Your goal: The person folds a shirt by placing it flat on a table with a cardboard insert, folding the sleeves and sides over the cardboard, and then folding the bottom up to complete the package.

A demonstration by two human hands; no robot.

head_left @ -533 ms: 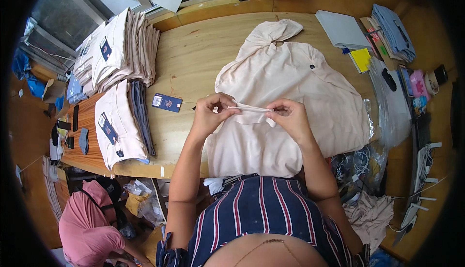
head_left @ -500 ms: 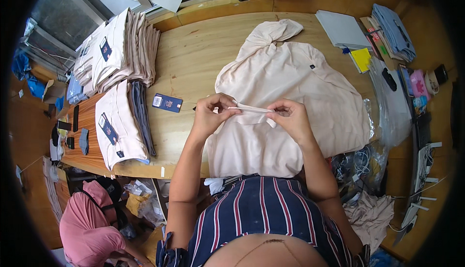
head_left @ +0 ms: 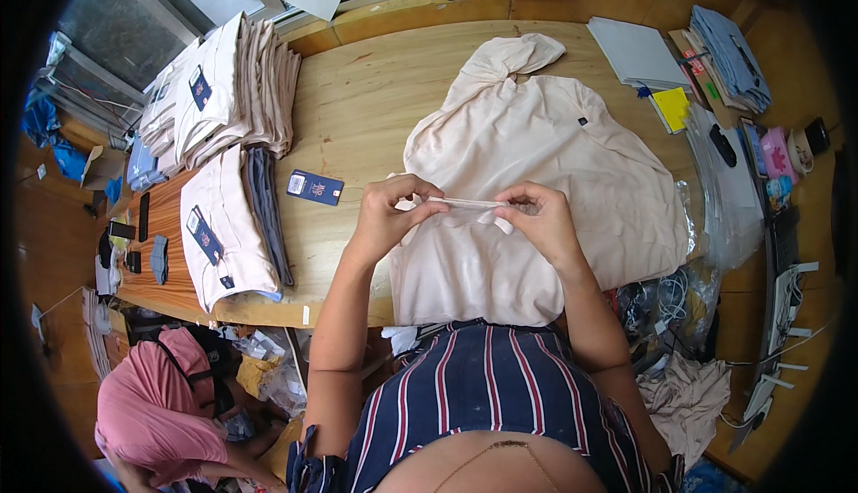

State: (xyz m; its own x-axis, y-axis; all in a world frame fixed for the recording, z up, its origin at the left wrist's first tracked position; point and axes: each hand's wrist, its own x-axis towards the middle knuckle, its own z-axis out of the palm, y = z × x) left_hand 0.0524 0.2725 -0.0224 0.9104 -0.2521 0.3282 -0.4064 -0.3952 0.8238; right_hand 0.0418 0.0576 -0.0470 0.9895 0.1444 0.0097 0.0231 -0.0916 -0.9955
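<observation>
A pale cream garment (head_left: 536, 162) lies spread over the table in front of me, loosely bunched at its far left end, with a small dark label on its right part. My left hand (head_left: 390, 214) pinches one end of a narrow fold of its cloth between thumb and fingers. At the fold's other end, my right hand (head_left: 540, 218) grips the same way, so the strip stretches straight between them, just above the rest of the cloth. A loose dark blue hang tag (head_left: 315, 186) rests on the table left of my left hand.
A tall stack of folded cream garments (head_left: 241, 91) stands far left; a tagged folded garment (head_left: 223, 243) lies nearer. White sheets (head_left: 639, 50), a yellow pad (head_left: 670, 109) and clear plastic bags (head_left: 724, 198) line the right side. Someone in pink (head_left: 165, 404) bends low at the left.
My hands keep their pinch on the garment's fold, nearly unmoved. The whole view has shifted slightly. At lower left, the person in pink has bent lower and further left.
</observation>
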